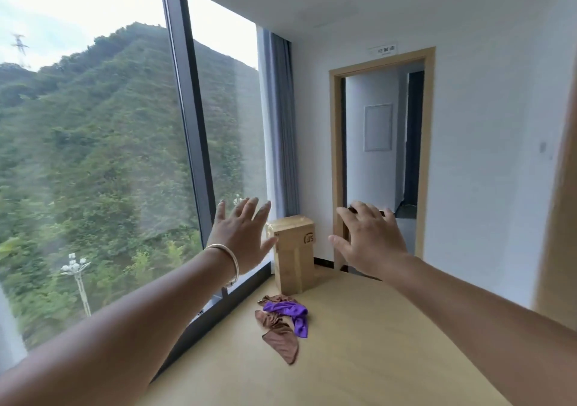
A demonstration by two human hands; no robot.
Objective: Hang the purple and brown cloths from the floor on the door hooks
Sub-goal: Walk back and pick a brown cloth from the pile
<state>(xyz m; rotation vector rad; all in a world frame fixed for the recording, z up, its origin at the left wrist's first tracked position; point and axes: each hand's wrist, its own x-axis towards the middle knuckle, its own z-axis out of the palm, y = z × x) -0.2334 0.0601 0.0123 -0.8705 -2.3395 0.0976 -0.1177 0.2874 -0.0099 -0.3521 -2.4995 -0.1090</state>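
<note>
A purple cloth [288, 313] lies crumpled on the light wooden floor, draped over a brown cloth [279, 335] that spreads out beneath and in front of it. Both of my arms are stretched forward at chest height, well above the cloths. My left hand [242, 235] is open with fingers spread and wears a gold bangle at the wrist. My right hand [370, 238] is open too, palm down, fingers apart. Neither hand touches anything. No door hooks are visible.
A tall cardboard box [293, 254] stands in the corner just behind the cloths. A floor-to-ceiling window [109, 155] runs along the left, with a grey curtain [279, 124] at its end. An open doorway [382, 162] with a wooden frame is ahead. A wooden edge [559, 218] shows at right.
</note>
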